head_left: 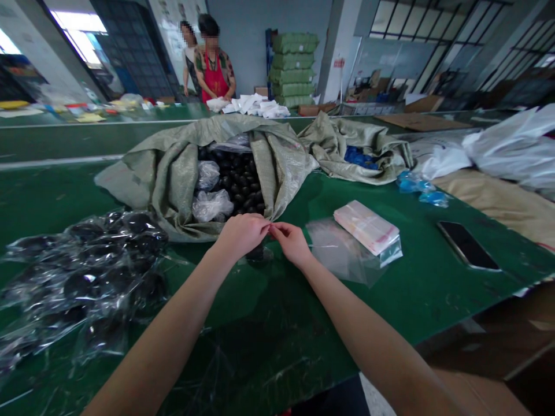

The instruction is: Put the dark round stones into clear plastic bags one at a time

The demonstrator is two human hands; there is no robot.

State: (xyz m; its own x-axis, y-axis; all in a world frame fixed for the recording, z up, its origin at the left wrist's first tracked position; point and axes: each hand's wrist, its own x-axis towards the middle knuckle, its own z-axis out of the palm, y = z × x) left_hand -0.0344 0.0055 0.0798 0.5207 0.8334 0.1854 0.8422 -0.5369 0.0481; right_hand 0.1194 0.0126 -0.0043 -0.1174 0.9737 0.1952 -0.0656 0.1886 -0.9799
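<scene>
My left hand and my right hand meet over the table, fingertips pinched together. Between them they grip the upper edge of a small clear plastic bag, with a dark piece inside, partly hidden by my left hand. Just beyond, a woven sack lies open, full of black rounded pieces and some crumpled clear bags. To the left is a pile of black items in clear bags. Right of my hands lie loose flat clear bags and a stack of packaged bags.
A phone lies on the green table at the right. Farther back are a second sack with blue contents, blue bagged pieces and white plastic. Across the far table stand two people, one in a red apron.
</scene>
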